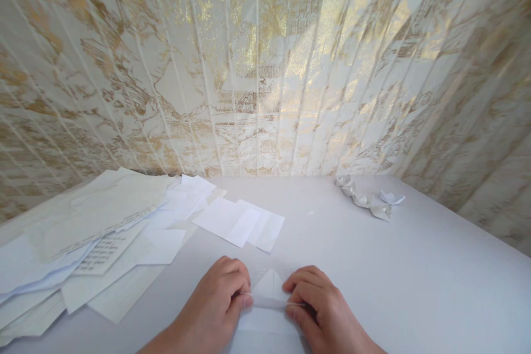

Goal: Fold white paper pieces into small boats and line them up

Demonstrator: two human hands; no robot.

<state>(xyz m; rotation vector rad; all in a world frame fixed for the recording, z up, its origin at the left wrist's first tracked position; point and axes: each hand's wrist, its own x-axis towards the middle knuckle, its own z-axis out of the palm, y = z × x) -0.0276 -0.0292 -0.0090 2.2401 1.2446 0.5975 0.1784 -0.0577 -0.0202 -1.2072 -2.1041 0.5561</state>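
Low in the middle of the head view, a white sheet of paper (269,318) lies on the table, partly folded, with a pointed triangular top and a raised crosswise fold below it. My left hand (222,304) pinches the left end of that fold between thumb and curled fingers. On the other side, my right hand (317,307) grips the right end the same way. The paper's lower part runs out of the picture, and its side edges are hidden behind my hands.
A spread pile of loose papers (112,215), some printed, covers the table's left side. Two overlapping white slips (240,224) lie beyond my hands. Several small folded paper pieces (363,199) sit at the back right of the white table (415,265). A patterned curtain (257,94) hangs behind.
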